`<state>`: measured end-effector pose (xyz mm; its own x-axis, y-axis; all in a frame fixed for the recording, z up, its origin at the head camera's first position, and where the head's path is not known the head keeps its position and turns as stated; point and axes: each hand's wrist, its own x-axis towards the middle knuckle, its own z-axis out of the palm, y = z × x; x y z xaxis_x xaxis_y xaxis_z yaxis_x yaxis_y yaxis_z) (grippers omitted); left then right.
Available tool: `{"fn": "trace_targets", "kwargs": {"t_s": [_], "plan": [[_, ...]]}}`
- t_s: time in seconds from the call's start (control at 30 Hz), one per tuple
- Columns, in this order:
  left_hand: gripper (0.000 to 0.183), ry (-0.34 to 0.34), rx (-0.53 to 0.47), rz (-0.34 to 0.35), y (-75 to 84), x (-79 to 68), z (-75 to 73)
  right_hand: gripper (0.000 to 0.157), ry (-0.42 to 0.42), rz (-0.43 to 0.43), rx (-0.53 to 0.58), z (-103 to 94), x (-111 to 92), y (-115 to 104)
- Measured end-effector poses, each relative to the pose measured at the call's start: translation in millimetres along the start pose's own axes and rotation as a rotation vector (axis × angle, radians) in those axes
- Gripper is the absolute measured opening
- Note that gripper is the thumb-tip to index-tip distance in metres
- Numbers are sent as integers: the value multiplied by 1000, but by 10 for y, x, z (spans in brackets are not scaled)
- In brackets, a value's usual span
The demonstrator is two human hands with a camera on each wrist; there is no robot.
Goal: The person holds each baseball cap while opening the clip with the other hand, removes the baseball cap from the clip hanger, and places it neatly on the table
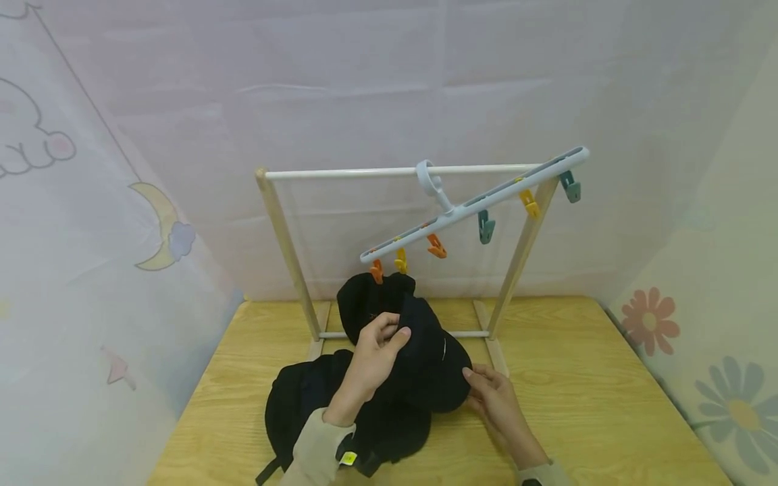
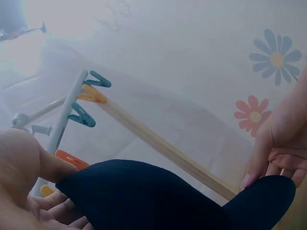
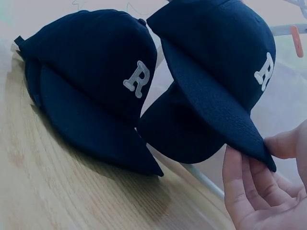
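A dark baseball cap (image 1: 422, 337) is held up between both hands above the table, with a pale letter on its front in the right wrist view. My left hand (image 1: 378, 347) pinches the edge opposite the brim between thumb and fingers. At the other end, my right hand (image 3: 268, 177) grips the brim (image 3: 225, 115), thumb on one face and fingers on the other. Another dark cap (image 3: 96, 67), with a letter R, rests on the table at the left. Behind the held cap, a further dark cap (image 1: 358, 304) meets the hanger's lowest clips; whether they grip it is unclear.
A pale blue hanger (image 1: 486, 202) hooks over the white bar (image 1: 346, 173) of a wooden rack, tilted with its left end low. Orange, yellow and green clips (image 1: 486, 227) dangle from it. The wooden table (image 1: 583, 405) meets printed cloth walls (image 1: 182, 101).
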<state>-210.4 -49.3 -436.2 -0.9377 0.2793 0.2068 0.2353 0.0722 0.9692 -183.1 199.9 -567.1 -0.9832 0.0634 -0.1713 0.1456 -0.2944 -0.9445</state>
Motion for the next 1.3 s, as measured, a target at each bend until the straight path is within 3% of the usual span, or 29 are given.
{"fn": "trace_targets", "kwargs": {"t_s": [0.33,0.57,0.93,1.3], "plan": [[24,5,42,-25,-26,-90,-90,20,24,-48,-31,-29,-35,4],[25,-10,72,-63,-50,-172,-153,20,-8,-71,-44,-48,-49,23],[36,-46,90,-99,-134,-359,-268,18,-51,-69,-115,-84,-63,52],[48,-42,99,-134,-247,-453,-368,22,-6,-15,-177,-18,-14,97]]}}
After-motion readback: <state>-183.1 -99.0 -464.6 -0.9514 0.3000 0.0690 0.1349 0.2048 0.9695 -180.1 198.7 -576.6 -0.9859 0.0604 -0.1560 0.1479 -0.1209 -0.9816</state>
